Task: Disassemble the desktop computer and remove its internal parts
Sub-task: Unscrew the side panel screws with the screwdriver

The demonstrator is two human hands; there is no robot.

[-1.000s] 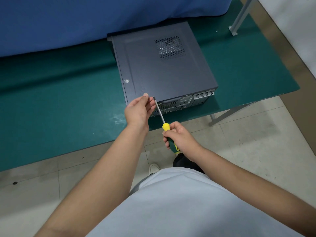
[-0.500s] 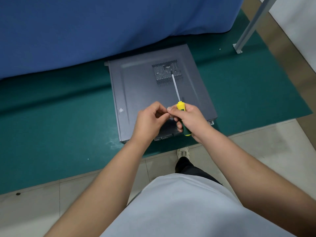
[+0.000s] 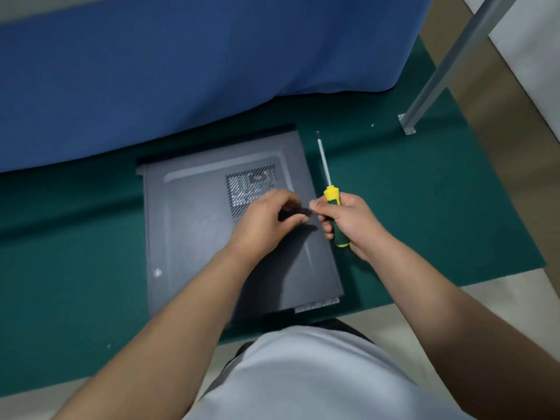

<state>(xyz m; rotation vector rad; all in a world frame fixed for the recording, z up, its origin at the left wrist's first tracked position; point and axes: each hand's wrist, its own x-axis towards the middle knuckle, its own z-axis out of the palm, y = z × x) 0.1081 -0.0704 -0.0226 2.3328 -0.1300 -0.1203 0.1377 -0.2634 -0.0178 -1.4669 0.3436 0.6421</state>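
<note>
Cover-screw stage: right hand (image 3: 348,221) clamped on screwdriver (image 3: 331,204); left hand (image 3: 268,221) over desktop case (image 3: 194,237), fingers curled, contents unclear. Next, likely: slide side panel off.

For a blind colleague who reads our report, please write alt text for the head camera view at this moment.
A person's right hand grips a yellow and green screwdriver, shaft pointing away, while the left hand curls its fingers beside it above a closed grey computer case. The case lies flat on a green mat, in front of a blue cloth.
</note>
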